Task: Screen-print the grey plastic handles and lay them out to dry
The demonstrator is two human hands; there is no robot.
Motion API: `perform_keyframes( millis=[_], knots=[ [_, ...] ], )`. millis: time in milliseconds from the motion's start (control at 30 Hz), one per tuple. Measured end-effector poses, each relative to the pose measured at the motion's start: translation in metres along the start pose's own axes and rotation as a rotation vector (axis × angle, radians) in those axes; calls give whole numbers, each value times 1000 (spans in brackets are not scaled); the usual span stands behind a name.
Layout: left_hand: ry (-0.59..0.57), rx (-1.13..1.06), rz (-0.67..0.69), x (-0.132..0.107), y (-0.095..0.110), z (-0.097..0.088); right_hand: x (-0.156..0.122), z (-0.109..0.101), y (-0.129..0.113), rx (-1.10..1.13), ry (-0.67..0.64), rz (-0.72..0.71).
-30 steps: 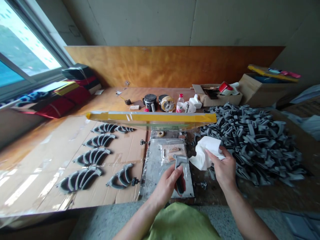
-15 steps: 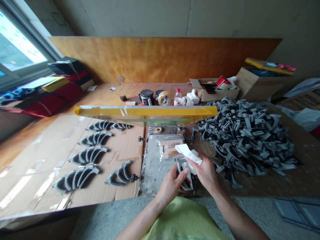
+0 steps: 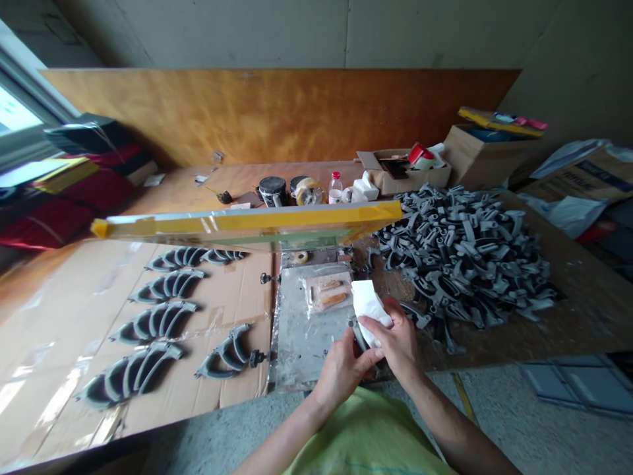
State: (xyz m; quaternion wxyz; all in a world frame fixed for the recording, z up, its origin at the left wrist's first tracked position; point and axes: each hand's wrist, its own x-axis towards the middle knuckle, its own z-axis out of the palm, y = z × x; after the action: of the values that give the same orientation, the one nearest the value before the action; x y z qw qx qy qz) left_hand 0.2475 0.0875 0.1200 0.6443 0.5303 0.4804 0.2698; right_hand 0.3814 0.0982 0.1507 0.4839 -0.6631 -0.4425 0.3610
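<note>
My left hand (image 3: 343,369) is closed round a grey plastic handle part (image 3: 357,332) at the near edge of a taped metal plate (image 3: 301,323). Only a small bit of the part shows between my hands. My right hand (image 3: 395,340) pinches a white cloth (image 3: 368,303) and presses it onto the part. Above the plate a yellow-taped screen frame (image 3: 247,224) is tilted up.
Rows of grey handle parts (image 3: 158,323) lie on cardboard to the left. A large heap of the same parts (image 3: 465,254) fills the right of the bench. Ink tins (image 3: 271,190), tape, a bottle (image 3: 335,188) and boxes (image 3: 403,175) stand at the back.
My right hand brought the white cloth from the right down onto the grey part held in my left hand. Both hands came together near the plate's front edge. The view shifted right.
</note>
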Motion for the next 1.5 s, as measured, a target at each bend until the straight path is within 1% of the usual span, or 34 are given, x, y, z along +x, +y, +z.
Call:
perform_keyframes(
  millis=[133,233,300,367,533,600,700,767,800,833,867,967,1033,1067,1133,1233,1300,1333,1367,1433,1500],
  knots=[
    [-77,52,10,-5,11,-3,-2,0,0,72,-31,-8],
    [-41,156,-1,-9,20,-3,-6,0,-4,46,-48,-34],
    [-7,203,-1,-11,22,-1,-8,-1,-7,6,-26,-66],
    [12,191,5,-12,22,2,-11,0,-10,-29,18,-92],
    [36,105,24,-11,15,6,-6,3,-9,-64,122,-134],
    [7,38,7,-10,14,7,2,0,-4,-79,147,-148],
    [-85,-211,-50,-8,16,7,13,-9,2,-121,211,-153],
    [-117,-349,-95,-7,17,6,14,-14,-1,-137,268,-160],
    [-122,-385,-111,-7,17,6,13,-15,-4,-142,282,-181],
    [-128,-399,-120,-6,16,6,10,-15,-9,-146,272,-221],
    [-133,-394,-121,-6,15,5,6,-13,-15,-152,234,-274],
    [-132,-288,-81,-6,12,2,-4,-3,-28,-173,38,-428],
    [-124,-195,-46,-8,12,-1,-4,1,-28,-187,-34,-477],
    [-121,-176,-37,-9,14,-3,-1,1,-24,-201,-28,-484],
    [-132,-196,-41,-11,17,-4,8,-3,-15,-244,31,-465],
    [-152,-285,-70,-12,22,-5,22,-14,-4,-299,176,-362],
    [-159,-335,-77,-10,23,-5,22,-17,-7,-303,248,-321],
    [-159,-353,-78,-9,22,-5,20,-17,-12,-296,258,-333],
    [-161,-360,-79,-7,21,-5,15,-14,-18,-289,241,-367],
    [-153,-334,-69,-4,19,-5,8,-7,-28,-284,143,-481],
    [-134,-277,-65,-4,19,-5,7,-2,-29,-303,62,-573]
  ],
)
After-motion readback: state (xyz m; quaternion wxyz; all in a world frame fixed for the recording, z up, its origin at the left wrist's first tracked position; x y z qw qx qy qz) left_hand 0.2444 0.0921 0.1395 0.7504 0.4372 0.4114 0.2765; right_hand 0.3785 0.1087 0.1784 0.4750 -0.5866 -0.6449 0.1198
